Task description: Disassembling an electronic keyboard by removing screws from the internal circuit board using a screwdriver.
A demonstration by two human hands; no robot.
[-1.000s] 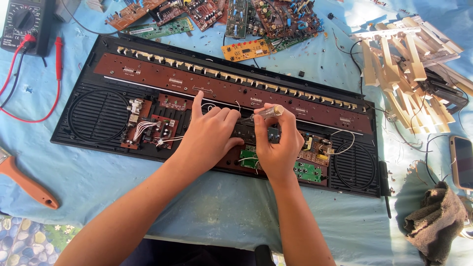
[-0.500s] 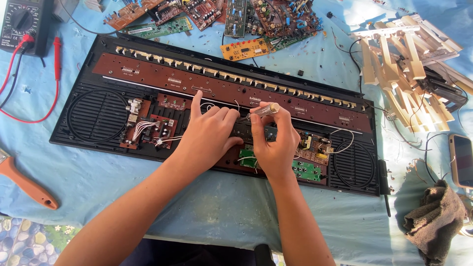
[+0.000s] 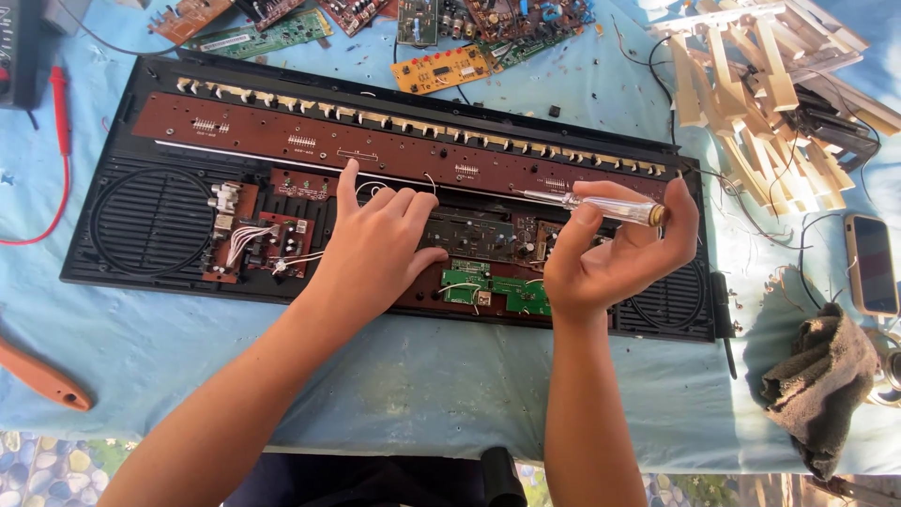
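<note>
The left hand (image 3: pixel 375 246) covers part of the boards beneath it. The multimeter (image 3: pixel 21 42) is cut off at the left edge, and the phone (image 3: pixel 871 263) nearly reaches the right edge.

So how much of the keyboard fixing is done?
Done: the keyboard case lies open with its boards bare, and the keys are off, piled to the right. More loose boards lie above it. In hand: the right hand holds a clear-handled screwdriver level, off the boards, while the left hand presses on the middle. Left: the boards are still uncovered and no keys are back on.
</note>
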